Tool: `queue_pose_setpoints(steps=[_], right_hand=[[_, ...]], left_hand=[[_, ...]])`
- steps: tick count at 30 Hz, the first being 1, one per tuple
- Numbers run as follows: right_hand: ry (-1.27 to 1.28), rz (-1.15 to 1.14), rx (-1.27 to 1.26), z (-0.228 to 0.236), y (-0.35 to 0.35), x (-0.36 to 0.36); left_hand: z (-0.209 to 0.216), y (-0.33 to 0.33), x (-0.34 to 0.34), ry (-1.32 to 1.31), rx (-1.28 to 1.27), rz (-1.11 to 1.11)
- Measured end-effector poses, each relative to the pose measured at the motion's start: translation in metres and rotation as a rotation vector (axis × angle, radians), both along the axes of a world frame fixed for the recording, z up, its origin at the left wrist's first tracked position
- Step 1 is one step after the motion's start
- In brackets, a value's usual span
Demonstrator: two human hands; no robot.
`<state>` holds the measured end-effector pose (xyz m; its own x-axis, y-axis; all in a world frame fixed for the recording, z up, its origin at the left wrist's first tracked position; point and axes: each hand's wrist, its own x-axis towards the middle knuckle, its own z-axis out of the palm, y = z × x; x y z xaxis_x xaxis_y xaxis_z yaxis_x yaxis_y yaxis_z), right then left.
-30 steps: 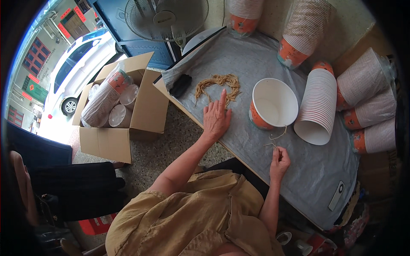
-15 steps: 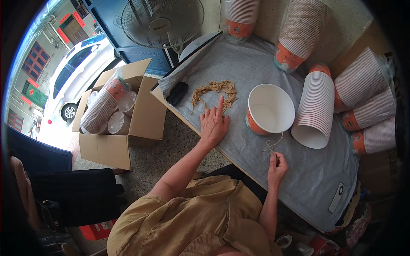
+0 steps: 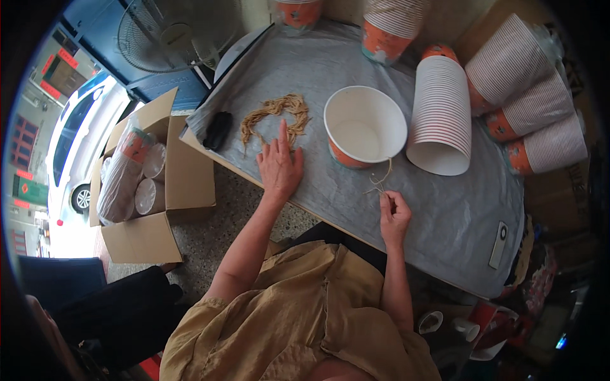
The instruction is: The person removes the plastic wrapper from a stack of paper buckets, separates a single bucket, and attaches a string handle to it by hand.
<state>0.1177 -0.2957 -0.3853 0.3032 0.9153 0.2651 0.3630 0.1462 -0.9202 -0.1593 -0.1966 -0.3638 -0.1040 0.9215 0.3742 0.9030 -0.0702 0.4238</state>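
Observation:
My left hand (image 3: 279,166) lies flat on the grey table cover (image 3: 445,216), its index finger reaching into a loose bundle of tan strings (image 3: 274,114). My right hand (image 3: 394,213) pinches a single thin tan string (image 3: 381,181) that runs up to the rim of an open white and orange paper bowl (image 3: 364,127) standing between the hands.
Stacks of paper bowls lie on their sides at the right (image 3: 441,114) and far right (image 3: 534,101). A small black object (image 3: 217,129) sits near the table's left corner. A cardboard box (image 3: 159,184) with wrapped bowl stacks stands on the floor. A fan (image 3: 166,35) is behind.
My left hand has slid a little toward the string bundle, index finger now stretched into it. My right hand stays pinched on the string by the bowl.

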Motion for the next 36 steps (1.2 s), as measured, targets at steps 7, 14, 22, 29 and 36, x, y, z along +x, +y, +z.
queue_pose_setpoints(steps=[7, 14, 22, 29, 36], right_hand=[[-0.013, 0.020, 0.008, 0.005, -0.003, -0.002], [-0.024, 0.007, 0.004, 0.001, -0.003, 0.002], [-0.017, -0.022, -0.003, 0.006, -0.002, -0.002], [-0.072, 0.108, 0.171, 0.069, -0.018, -0.047], [-0.160, 0.185, 0.153, 0.078, -0.048, -0.059]], left_hand=[[-0.001, -0.003, -0.002, 0.020, 0.034, -0.013], [0.079, 0.023, -0.049, -0.294, 0.434, 0.076], [0.085, -0.012, -0.026, -0.577, 0.328, -0.217], [0.043, -0.099, 0.034, -1.333, -0.843, -0.603], [0.045, -0.115, 0.056, -1.783, -0.951, -0.457]])
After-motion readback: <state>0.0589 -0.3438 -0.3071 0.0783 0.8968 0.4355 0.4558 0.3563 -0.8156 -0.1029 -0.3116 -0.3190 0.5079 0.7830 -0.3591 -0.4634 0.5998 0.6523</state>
